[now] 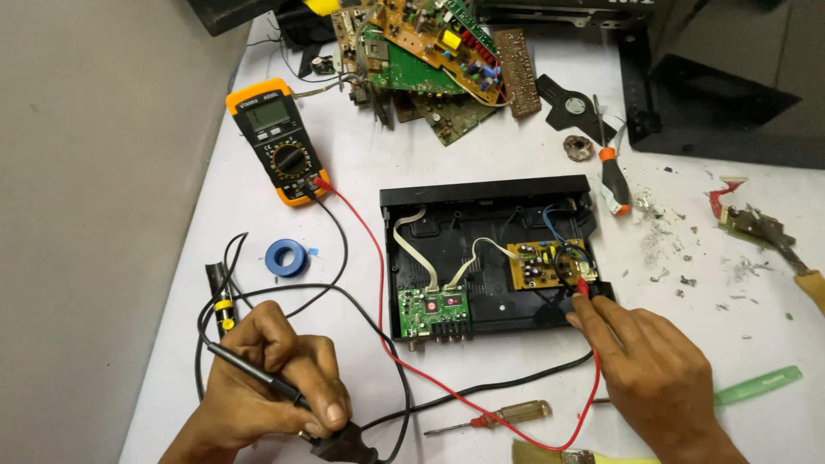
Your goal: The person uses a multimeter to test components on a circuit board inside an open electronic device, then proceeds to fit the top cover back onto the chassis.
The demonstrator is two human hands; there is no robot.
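Note:
An open black device case (pixel 481 193) lies in the middle of the white table, with a green circuit board (pixel 432 310) at its front left and a yellow-brown board (pixel 541 265) at its right. My right hand (pixel 649 369) holds a red probe tip against the right edge of the yellow-brown board. My left hand (pixel 271 378) grips a black probe (pixel 249 365) and presses it to a black mains plug (pixel 344 445) at the table's front edge. Red and black leads run back to an orange multimeter (pixel 279 142) at the far left.
A pile of loose circuit boards (pixel 430 60) sits at the back. Also on the table: a blue tape roll (pixel 285 257), an orange-handled screwdriver (pixel 612 176), a clear-handled screwdriver (pixel 498 417), a green tool (pixel 756 385), debris at right, and a black casing (pixel 730 86) at the back right.

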